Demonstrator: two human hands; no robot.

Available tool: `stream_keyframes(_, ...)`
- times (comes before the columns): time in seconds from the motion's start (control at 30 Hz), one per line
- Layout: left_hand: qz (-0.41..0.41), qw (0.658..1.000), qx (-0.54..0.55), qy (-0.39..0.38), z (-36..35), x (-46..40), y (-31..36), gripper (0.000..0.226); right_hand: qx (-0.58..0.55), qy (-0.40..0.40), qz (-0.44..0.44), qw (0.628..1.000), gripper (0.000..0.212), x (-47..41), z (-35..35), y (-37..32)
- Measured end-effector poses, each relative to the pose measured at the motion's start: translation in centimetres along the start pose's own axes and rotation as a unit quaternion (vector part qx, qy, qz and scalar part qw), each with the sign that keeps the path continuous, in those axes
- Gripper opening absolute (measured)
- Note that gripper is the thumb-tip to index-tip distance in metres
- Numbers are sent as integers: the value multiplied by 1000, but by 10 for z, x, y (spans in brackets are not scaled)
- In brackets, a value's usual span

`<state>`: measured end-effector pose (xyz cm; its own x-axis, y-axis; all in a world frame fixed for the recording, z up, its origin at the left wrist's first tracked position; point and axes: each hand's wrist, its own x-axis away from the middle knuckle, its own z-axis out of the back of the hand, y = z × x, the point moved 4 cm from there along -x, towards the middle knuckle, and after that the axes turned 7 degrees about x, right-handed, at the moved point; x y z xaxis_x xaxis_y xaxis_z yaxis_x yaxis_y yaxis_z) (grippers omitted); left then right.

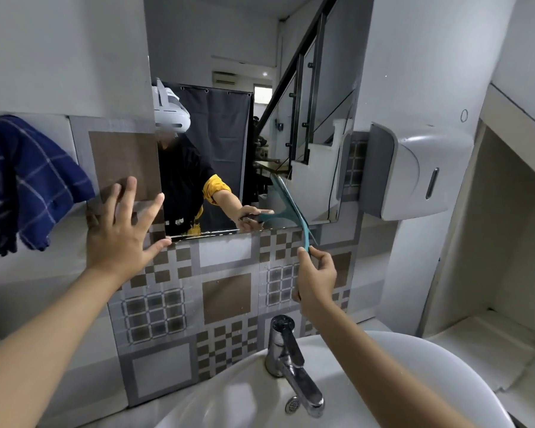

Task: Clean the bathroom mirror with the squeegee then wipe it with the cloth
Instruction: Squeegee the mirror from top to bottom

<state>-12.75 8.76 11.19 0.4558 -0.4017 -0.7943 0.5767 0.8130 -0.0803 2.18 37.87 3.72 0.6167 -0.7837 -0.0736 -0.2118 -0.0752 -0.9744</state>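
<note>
The bathroom mirror hangs on the wall above the sink. My right hand grips the handle of a teal squeegee, whose blade lies against the lower right part of the glass near the bottom edge. My left hand is spread flat against the tiled wall just left of the mirror's lower left corner, holding nothing. A dark blue checked cloth hangs on the wall at the far left, apart from both hands.
A white basin with a chrome tap sits directly below my arms. A white and grey dispenser is mounted on the wall right of the mirror. A recessed ledge lies at the far right.
</note>
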Motion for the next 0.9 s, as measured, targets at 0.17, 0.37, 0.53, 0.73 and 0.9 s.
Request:
stream_keyframes(0.17, -1, 1000, 3, 3, 1, 1, 0, 86, -37, 15, -31, 999, 13, 20, -25, -2)
stream_keyframes(0.37, -1, 1000, 9, 5, 2, 1, -1, 85, -53, 36, -43, 997, 8, 39, -50, 3)
stream_keyframes(0.53, -7, 1000, 4, 9, 1, 2, -1, 85, -47, 9, 7, 999, 8, 66, -70, 5)
stream_keyframes(0.73, 0, 1000, 11, 10, 5, 1, 2, 83, -33, -14, 50, 998, 10, 100, -103, 15)
stream_keyframes(0.9, 12, 1000, 9, -7, 3, 0, -1, 84, -47, -17, 62, 997, 9, 114, -123, 22)
